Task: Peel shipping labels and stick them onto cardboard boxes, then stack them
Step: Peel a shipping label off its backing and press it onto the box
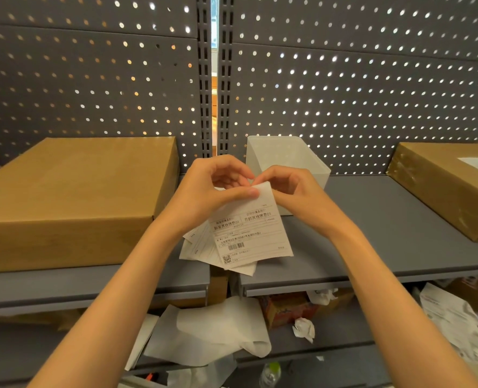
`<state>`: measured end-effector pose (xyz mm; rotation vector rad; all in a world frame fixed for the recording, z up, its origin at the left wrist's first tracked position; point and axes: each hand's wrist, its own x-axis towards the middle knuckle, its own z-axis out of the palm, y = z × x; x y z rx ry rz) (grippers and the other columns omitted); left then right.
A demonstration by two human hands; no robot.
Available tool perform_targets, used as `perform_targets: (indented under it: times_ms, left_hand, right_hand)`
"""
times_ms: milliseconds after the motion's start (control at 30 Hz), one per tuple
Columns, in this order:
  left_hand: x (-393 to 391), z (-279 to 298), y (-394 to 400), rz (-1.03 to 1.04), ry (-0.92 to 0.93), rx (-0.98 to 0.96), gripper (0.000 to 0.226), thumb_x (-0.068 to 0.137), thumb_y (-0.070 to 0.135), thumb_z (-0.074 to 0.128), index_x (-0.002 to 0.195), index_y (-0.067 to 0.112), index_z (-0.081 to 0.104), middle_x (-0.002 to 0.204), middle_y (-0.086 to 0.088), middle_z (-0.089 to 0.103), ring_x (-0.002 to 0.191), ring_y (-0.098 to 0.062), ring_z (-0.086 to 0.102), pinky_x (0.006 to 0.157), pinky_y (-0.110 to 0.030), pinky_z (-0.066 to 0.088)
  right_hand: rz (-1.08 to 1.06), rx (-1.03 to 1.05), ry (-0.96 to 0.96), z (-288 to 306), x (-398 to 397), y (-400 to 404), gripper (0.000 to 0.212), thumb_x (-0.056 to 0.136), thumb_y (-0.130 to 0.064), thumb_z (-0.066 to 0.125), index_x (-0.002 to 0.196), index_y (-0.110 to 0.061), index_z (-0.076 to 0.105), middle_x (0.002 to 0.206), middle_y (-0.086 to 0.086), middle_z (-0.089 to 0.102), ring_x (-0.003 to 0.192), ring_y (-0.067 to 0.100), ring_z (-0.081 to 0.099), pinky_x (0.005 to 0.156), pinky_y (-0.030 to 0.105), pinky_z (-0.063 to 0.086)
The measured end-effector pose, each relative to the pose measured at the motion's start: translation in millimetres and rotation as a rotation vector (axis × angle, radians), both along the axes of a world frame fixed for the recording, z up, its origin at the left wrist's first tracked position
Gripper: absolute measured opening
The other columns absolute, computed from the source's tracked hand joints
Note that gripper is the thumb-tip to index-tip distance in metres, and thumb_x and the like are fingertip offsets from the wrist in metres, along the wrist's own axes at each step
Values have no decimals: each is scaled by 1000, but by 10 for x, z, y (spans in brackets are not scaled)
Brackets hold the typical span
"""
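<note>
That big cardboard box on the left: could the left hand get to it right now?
Probably, once freed: the cardboard box sits unobstructed beside the left hand, but its fingers are pinching the labels.

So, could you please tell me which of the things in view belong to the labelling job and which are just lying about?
Part of the job:
- shipping labels, pinched at the top corner by the left hand and right hand
- unlabelled cardboard box on the left
- labelled box on the right

Lying about:
- translucent plastic bin
- crumpled paper on the lower shelf
- loose backing sheet
- plastic bottle
</note>
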<state>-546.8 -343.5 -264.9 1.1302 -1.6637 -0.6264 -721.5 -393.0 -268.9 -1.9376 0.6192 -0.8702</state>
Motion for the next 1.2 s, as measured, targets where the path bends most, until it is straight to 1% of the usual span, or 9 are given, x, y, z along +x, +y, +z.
perform_targets:
  times_ms: [33,167,367,500,667,767,933,1100,1200]
  left_hand:
    - [0,1,1,-1,2,1,18,71,15,78,86,15,68,76,6,68,73,-4,64,74,-19,51]
    - [-6,15,12,-8,0,-14,17,72,15,78,86,16,68,77,6,68,73,-3,63,73,-17,51]
    - [-29,11,27,5,-15,-59,17,73,12,77,86,14,68,78,3,67,72,-4,62,72,-16,50]
    - [-32,11,25,-6,-25,-41,15,74,12,77,86,15,68,78,3,66,73,-5,61,73,-16,49]
    - [-32,32,24,-35,-21,-22,14,75,11,75,86,17,68,77,5,65,73,-4,60,74,-18,50]
    - [-33,38,23,-51,-23,-1,14,76,10,74,87,16,68,77,5,64,74,-4,60,75,-19,50]
    - [-35,51,34,-73,-6,40,15,77,9,73,88,16,68,78,4,62,75,-5,59,77,-22,50]
    - [-35,61,41,-72,-3,55,16,77,9,73,87,20,67,77,5,63,74,-3,60,75,-17,50]
    - [-36,69,43,-64,-11,56,16,77,10,73,86,21,67,79,4,63,75,-3,61,75,-17,50]
  right_hand:
    - [14,-5,6,6,-3,0,7,88,-7,60,89,-13,63,90,3,66,87,12,63,79,24,51]
    - [56,-24,26,4,-5,5,8,92,-5,54,89,-12,57,92,9,60,88,15,59,81,33,49]
    - [51,1,18,-8,3,10,6,92,-6,54,89,-10,57,90,4,60,86,9,60,78,23,49]
    - [48,10,22,-9,-5,4,7,92,-4,54,90,-9,58,90,4,61,84,6,60,77,18,49]
    - [46,19,30,1,-18,-8,6,92,-5,54,95,-5,59,92,4,63,86,7,62,78,19,50]
    - [63,24,33,9,-20,-3,7,92,-6,53,95,-8,59,91,1,64,86,5,63,77,18,50]
    - [79,18,43,16,-28,3,9,92,-5,53,94,-11,59,93,3,63,88,8,62,78,18,48]
    - [71,14,54,15,-31,-3,7,92,-5,53,96,-8,59,92,3,63,88,12,62,78,19,49]
    - [69,-1,60,22,-30,1,8,92,-5,53,95,-9,59,92,3,63,89,14,61,79,21,50]
